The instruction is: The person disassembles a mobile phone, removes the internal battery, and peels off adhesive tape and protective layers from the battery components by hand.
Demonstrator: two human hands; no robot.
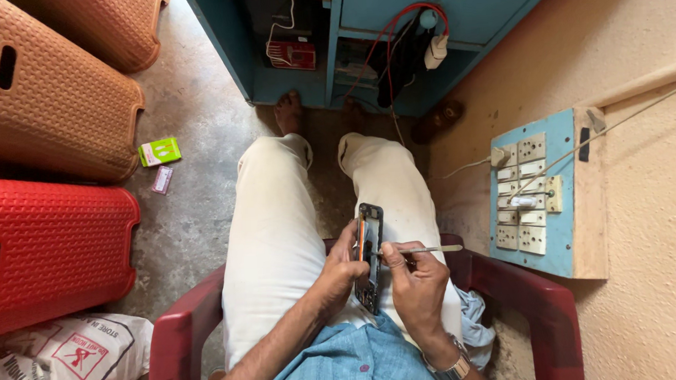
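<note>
Head view, one opened phone, one tweezers

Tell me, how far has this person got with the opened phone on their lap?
Done: the phone already has its back off, its inner parts bare. In hand: the left hand holds it on edge over the lap, while the right hand works a thin metal tool with its tip at the insides. Left: no removed cover or parts show nearby, so the phone is not yet closed up.
</note>
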